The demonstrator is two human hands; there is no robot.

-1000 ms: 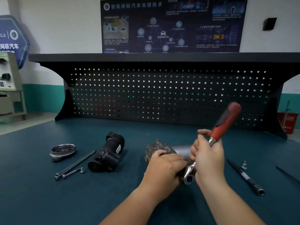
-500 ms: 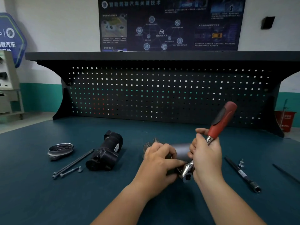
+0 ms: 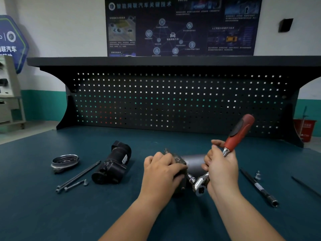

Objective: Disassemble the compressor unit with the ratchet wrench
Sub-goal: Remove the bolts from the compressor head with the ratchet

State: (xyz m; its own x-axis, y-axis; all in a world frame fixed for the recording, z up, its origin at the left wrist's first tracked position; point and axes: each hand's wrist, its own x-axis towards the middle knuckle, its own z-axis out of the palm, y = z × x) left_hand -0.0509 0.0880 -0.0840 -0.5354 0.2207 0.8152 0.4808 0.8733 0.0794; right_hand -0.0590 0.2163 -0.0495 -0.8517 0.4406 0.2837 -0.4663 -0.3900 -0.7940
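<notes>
Braces compressor [image 3: 192, 162], lying on bench [image 3: 52, 214] at near centre, with left hand [image 3: 161, 171] curled over its left end. Grips ratchet [image 3: 238, 134] by the shank in right hand [image 3: 222, 169], red handle angled up and far-right, socket [image 3: 191, 180] set against the near face. Looks like loosening a fastener there. Next calls for swinging the handle, with socket square and body held firm.

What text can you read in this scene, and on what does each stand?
"智能网联汽车关键技术": heading of the wall poster.
"联汽车": blue sign at left, cut off.
Unreadable, too small or blurred: poster's small print, white label on the black motor housing, marks on the red bin.
</notes>
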